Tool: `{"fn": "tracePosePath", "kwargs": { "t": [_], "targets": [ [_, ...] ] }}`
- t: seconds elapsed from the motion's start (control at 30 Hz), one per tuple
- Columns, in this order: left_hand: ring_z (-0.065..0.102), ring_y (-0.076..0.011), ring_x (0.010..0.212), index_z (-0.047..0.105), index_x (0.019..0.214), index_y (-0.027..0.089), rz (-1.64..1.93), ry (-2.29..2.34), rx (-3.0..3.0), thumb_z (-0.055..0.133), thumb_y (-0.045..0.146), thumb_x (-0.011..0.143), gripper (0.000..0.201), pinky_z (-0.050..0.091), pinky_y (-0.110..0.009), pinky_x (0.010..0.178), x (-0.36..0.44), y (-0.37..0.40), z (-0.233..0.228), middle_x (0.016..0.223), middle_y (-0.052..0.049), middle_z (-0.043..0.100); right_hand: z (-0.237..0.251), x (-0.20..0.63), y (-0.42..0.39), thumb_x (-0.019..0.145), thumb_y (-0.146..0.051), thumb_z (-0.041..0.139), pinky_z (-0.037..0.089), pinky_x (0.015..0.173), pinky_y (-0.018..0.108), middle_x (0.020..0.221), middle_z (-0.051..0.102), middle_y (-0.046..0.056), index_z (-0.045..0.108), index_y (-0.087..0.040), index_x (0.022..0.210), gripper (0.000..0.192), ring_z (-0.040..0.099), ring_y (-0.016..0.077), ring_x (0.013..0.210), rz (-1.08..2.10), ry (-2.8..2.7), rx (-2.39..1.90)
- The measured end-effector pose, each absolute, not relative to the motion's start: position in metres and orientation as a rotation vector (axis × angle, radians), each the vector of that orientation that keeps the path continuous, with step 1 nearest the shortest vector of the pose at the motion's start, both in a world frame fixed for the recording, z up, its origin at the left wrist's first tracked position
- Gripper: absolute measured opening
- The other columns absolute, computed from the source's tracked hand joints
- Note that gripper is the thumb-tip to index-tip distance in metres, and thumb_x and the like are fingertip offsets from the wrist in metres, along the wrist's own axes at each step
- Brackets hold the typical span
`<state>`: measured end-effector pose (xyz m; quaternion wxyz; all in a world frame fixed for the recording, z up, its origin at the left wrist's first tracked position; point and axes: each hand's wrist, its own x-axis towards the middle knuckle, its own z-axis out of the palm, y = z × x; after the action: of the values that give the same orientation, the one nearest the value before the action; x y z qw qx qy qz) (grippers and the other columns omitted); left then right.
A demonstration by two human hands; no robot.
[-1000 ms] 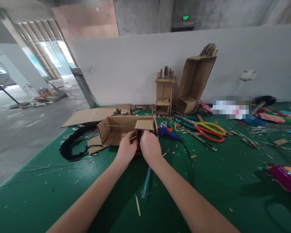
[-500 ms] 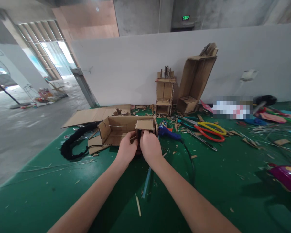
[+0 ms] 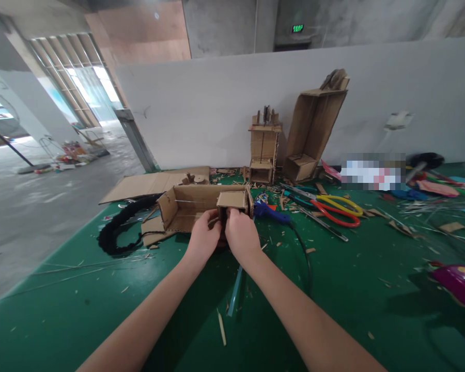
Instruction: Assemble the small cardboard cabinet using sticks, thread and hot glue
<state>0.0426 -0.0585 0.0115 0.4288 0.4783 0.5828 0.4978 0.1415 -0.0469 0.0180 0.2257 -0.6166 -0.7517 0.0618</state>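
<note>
An open cardboard box (image 3: 196, 195) lies on its side on the green table, with a smaller cardboard compartment (image 3: 232, 199) built into its right end. My left hand (image 3: 205, 235) is closed with thumb and fingers around the left wall of that compartment. Bent into a loose fist, my right hand (image 3: 242, 232) sits at the compartment's front opening, its fingertips partly inside. What the right fingers pinch is hidden behind the knuckles. Something dark red-brown shows below the hands, too covered to name.
A blue hot glue gun (image 3: 271, 213) lies just right of the box, its cord trailing forward. Scissors (image 3: 335, 209) and a cutter knife (image 3: 325, 225) are farther right. Glue stick (image 3: 235, 292) in front; black yarn (image 3: 114, 235) left. Two cardboard constructions (image 3: 264, 147) stand against the wall.
Both hands stay at the compartment with almost the same grip. The right hand has shifted very slightly; the box and the things around it look unmoved.
</note>
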Motion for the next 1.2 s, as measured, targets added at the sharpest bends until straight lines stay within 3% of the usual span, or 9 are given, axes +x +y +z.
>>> {"fn": "tracePosePath", "kwargs": {
  "t": [0.33, 0.57, 0.7, 0.83, 0.97, 1.03, 1.2],
  "targets": [
    [0.065, -0.0134, 0.061, 0.053, 0.112, 0.015, 1.245, 1.468, 1.198, 0.049, 0.011, 0.083, 0.029, 0.055, -0.024, 0.044, 0.044, -0.060, 0.014, 0.113, -0.012, 0.063, 0.020, 0.139, -0.046, 0.095, -0.019, 0.030, 0.048, 0.069, 0.031, 0.092, 0.068, 0.013, 0.056, -0.015, 0.102, 0.027, 0.068, 0.0215, 0.079, 0.168, -2.049, -1.714],
    [0.066, -0.0209, 0.089, 0.052, 0.107, 0.014, 1.257, 1.477, 1.241, 0.049, 0.011, 0.083, 0.024, 0.056, -0.021, 0.048, 0.044, -0.059, 0.012, 0.118, -0.013, 0.061, 0.020, 0.138, -0.046, 0.094, -0.017, 0.031, 0.049, 0.069, 0.032, 0.091, 0.069, 0.013, 0.057, -0.014, 0.100, 0.026, 0.068, 0.0229, 0.079, 0.162, -2.054, -1.712],
    [0.067, -0.0201, 0.087, 0.051, 0.108, 0.015, 1.244, 1.498, 1.303, 0.047, 0.012, 0.083, 0.026, 0.057, -0.023, 0.050, 0.044, -0.060, 0.011, 0.117, -0.013, 0.061, 0.021, 0.137, -0.046, 0.094, -0.017, 0.031, 0.049, 0.070, 0.032, 0.090, 0.069, 0.014, 0.057, -0.014, 0.099, 0.027, 0.068, 0.0227, 0.078, 0.170, -2.045, -1.726],
    [0.067, -0.0189, 0.087, 0.052, 0.111, 0.014, 1.220, 1.565, 1.423, 0.048, 0.015, 0.084, 0.028, 0.058, -0.026, 0.061, 0.043, -0.059, 0.010, 0.117, -0.012, 0.063, 0.022, 0.137, -0.046, 0.094, -0.018, 0.032, 0.048, 0.070, 0.031, 0.092, 0.069, 0.014, 0.058, -0.015, 0.100, 0.027, 0.068, 0.0218, 0.078, 0.185, -2.040, -1.720],
    [0.062, -0.0215, 0.103, 0.054, 0.111, 0.015, 1.175, 1.709, 1.616, 0.051, 0.017, 0.082, 0.030, 0.053, -0.031, 0.084, 0.038, -0.055, 0.014, 0.114, -0.010, 0.064, 0.020, 0.139, -0.047, 0.095, -0.020, 0.032, 0.048, 0.070, 0.031, 0.092, 0.069, 0.012, 0.058, -0.017, 0.104, 0.027, 0.068, 0.0217, 0.080, 0.197, -2.040, -1.691],
    [0.062, -0.0237, 0.102, 0.057, 0.107, 0.017, 1.101, 1.788, 1.725, 0.053, 0.018, 0.080, 0.027, 0.050, -0.033, 0.087, 0.036, -0.054, 0.019, 0.109, -0.010, 0.067, 0.020, 0.140, -0.047, 0.095, -0.020, 0.032, 0.047, 0.070, 0.031, 0.092, 0.069, 0.012, 0.058, -0.017, 0.105, 0.028, 0.068, 0.0217, 0.080, 0.202, -2.042, -1.680],
    [0.066, -0.0319, 0.086, 0.060, 0.096, 0.017, 0.852, 2.002, 1.889, 0.053, 0.024, 0.079, 0.020, 0.049, -0.040, 0.075, 0.038, -0.055, 0.034, 0.092, -0.014, 0.069, 0.020, 0.142, -0.048, 0.095, -0.019, 0.032, 0.046, 0.071, 0.030, 0.091, 0.070, 0.011, 0.058, -0.018, 0.105, 0.028, 0.067, 0.0215, 0.082, 0.218, -2.059, -1.653]
  ]
}}
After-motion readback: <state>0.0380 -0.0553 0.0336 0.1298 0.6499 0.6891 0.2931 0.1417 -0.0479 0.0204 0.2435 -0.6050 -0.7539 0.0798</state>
